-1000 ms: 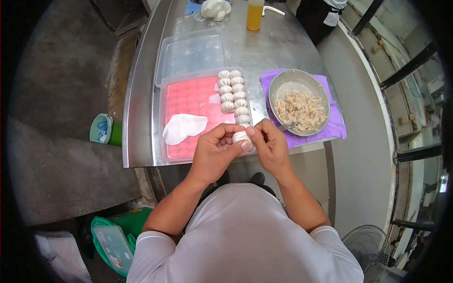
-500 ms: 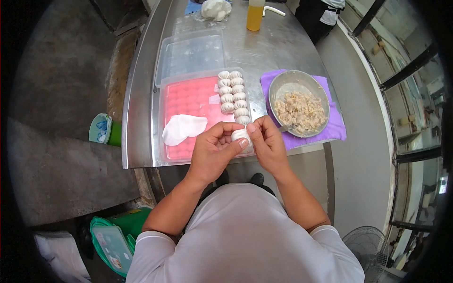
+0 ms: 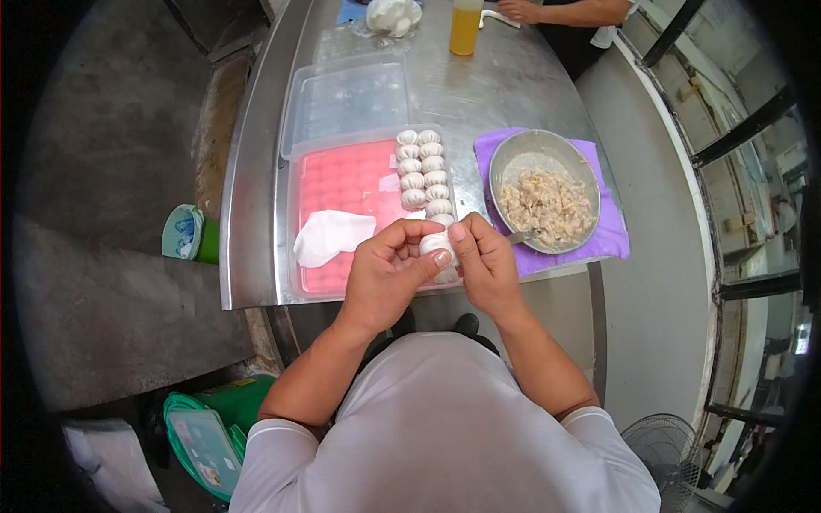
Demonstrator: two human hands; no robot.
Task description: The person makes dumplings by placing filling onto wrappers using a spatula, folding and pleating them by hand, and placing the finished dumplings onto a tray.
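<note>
Across the worktop [image 3: 505, 94], beyond the tray [image 3: 329, 186], I see a co-worker's arm [image 3: 581, 13] newly appear; the handwork seems undisturbed: over the tray's near right corner, left hand [image 3: 386, 272] cradles the dumpling [image 3: 434, 244], right hand [image 3: 486, 267] pinching its top.

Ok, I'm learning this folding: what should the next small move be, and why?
Probably pinch the dumpling at its edge: the left hand holds it, the right hand touches it there, and the dumplings in rows show gathered pleats.
</note>
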